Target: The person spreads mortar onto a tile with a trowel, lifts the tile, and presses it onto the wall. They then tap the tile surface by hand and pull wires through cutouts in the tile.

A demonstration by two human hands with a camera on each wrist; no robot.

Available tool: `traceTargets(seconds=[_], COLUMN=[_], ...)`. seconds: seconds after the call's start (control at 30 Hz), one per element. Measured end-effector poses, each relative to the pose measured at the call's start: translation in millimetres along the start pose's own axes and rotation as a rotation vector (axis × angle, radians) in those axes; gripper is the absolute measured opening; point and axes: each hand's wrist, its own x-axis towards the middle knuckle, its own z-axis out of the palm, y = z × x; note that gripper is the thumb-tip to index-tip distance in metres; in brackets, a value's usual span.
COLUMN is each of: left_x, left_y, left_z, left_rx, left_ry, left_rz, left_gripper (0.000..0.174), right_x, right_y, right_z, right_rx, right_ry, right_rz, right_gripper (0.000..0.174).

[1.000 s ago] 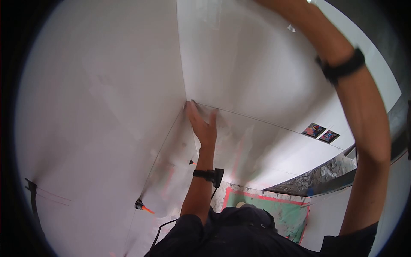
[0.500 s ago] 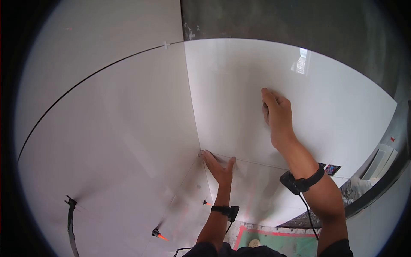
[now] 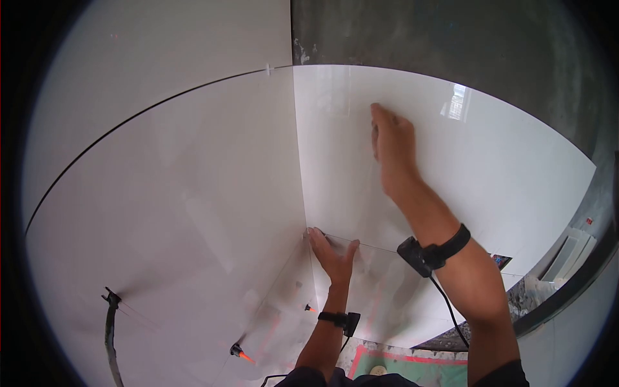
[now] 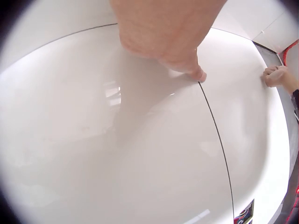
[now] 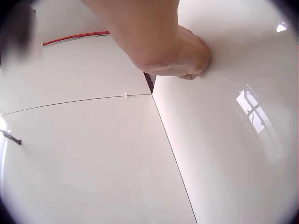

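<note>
A large glossy white wall tile (image 3: 490, 174) meets another white tiled wall (image 3: 161, 206) at an inside corner. My left hand (image 3: 333, 259) is low in that corner, fingers extended and thumb spread, touching the tiles where the horizontal joint meets the corner. In the left wrist view the thumb (image 4: 201, 76) lies at the end of the dark joint line. Higher up, my right hand (image 3: 394, 145) is curled into a fist against the tile's upper face, holding nothing. The right wrist view shows this fist (image 5: 194, 53) from behind, its side close against the glossy surface.
Bare grey wall (image 3: 451, 32) rises above the tile's top edge. A white spacer (image 3: 268, 69) sits in the left wall's joint. A black-and-orange clip (image 3: 238, 351) and a black strap-like piece (image 3: 111, 322) stick out there. A wired cutout (image 3: 500, 261) is at right.
My right arm has come down from overhead, and the fist has shifted up and left across the tile. My left hand stays at the corner while the head view has tilted upward.
</note>
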Motion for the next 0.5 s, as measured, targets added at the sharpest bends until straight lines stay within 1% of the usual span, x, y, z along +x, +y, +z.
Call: traceTargets(seconds=[0.03, 0.07, 0.1, 0.13, 0.2, 0.23, 0.3, 0.33, 0.4, 0.47, 0.5], left_x=[1, 0, -1, 0, -1, -1, 1, 2, 4, 1, 1], left_y=[-1, -2, -5, -8, -8, -5, -3, -1, -5, -18, -15], left_z=[0, 2, 4, 6, 8, 6, 3, 1, 5, 8, 6], left_rx=[0.024, 0.047, 0.052, 0.049, 0.060, 0.033, 0.012, 0.032, 0.050, 0.088, 0.097], left_ry=[0.008, 0.013, 0.000, 0.000, -0.011, -0.012, -0.011, -0.006, -0.005, 0.022, 0.014], left_rz=[0.029, 0.052, 0.032, 0.041, 0.021, 0.023, 0.017, 0.024, 0.028, 0.104, 0.096], left_gripper=[0.111, 0.111, 0.111, 0.110, 0.109, 0.109, 0.109, 0.108, 0.108, 0.108, 0.108], right_x=[-9, -21, -38, -53, -47, -46, -38, -43, -57, -47, -44], right_y=[5, 25, 42, 57, 102, 103, 100, 100, 105, 127, 137], right_z=[3, 6, 12, 14, 14, 14, 10, 13, 19, 13, 11], right_rx=[-0.022, -0.036, -0.048, -0.135, -0.194, -0.197, -0.069, -0.069, -0.190, -0.249, -0.305], right_ry=[-0.006, -0.092, -0.176, -0.227, -0.201, -0.208, -0.151, -0.156, -0.210, -0.181, -0.151], right_rz=[0.024, 0.000, -0.016, -0.028, -0.137, -0.108, 0.102, 0.117, -0.066, -0.055, -0.058], right_gripper=[0.042, 0.043, 0.044, 0.047, 0.048, 0.048, 0.048, 0.048, 0.048, 0.047, 0.047])
